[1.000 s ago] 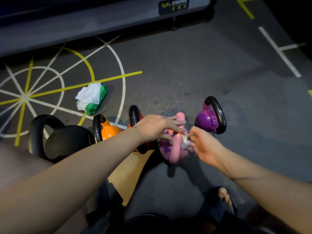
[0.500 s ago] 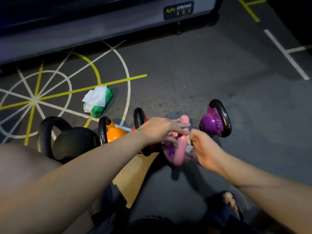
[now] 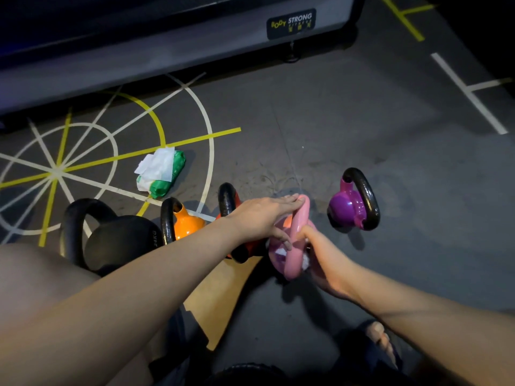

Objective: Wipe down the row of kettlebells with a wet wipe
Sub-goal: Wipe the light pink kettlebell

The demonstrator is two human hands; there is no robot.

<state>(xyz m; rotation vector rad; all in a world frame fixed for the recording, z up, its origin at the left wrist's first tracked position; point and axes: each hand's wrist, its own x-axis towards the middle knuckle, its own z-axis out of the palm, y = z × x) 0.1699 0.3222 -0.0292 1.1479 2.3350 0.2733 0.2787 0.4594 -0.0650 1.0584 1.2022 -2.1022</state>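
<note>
Wipes the pink kettlebell (image 3: 292, 246), mid-row on the gym floor (image 3: 334, 121), with the purple kettlebell (image 3: 348, 204) at its 3 o'clock and the red kettlebell (image 3: 237, 201), orange kettlebell (image 3: 186, 224) and black kettlebell (image 3: 119, 240) off toward 9. Presses the left hand (image 3: 267, 218), fingers straight, over the handle top. Pinches the wet wipe (image 3: 305, 261) against the handle's side with the curled right hand (image 3: 326, 260). Probably risks toppling the bell toward the bare toes (image 3: 381, 338) at 5 o'clock by rubbing hard against a flat, ungripping hold on a damp handle.
</note>
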